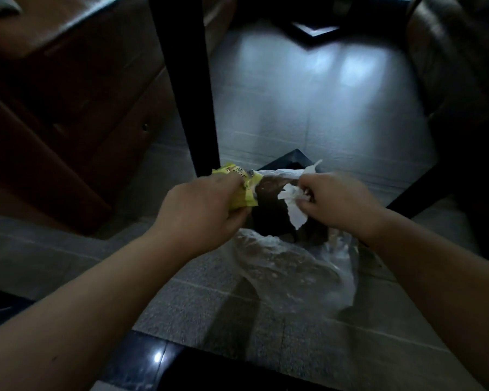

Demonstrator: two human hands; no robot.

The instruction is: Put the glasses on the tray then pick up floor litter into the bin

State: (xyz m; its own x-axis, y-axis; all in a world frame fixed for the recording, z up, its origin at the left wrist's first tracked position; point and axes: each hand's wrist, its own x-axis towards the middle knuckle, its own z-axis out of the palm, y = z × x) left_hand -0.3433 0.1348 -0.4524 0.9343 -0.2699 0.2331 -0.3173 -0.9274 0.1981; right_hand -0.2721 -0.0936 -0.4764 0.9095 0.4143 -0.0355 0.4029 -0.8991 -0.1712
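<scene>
The left hand [201, 210] has its grip closed on a yellow wrapper [242, 190]; the right hand [336, 201] pinches a white tissue [294, 207]. Both hang over the bin [271, 218], its dark mouth between them: at 3 o'clock from the wrapper, 9 o'clock from the tissue. Judging by this, either hand need only let go.

A dim home living room: grey tiled floor [308, 114], wooden drawer cabinet [76, 88] at ten o'clock, dark leather sofa [460, 60] at two o'clock, black table leg [189, 80] at twelve.

Both forearms bare, reaching forward, down. Left hand [201, 210] fisted, fingers curled tight. Right hand [336, 201] pinching, fingertips together, knuckles up.
</scene>
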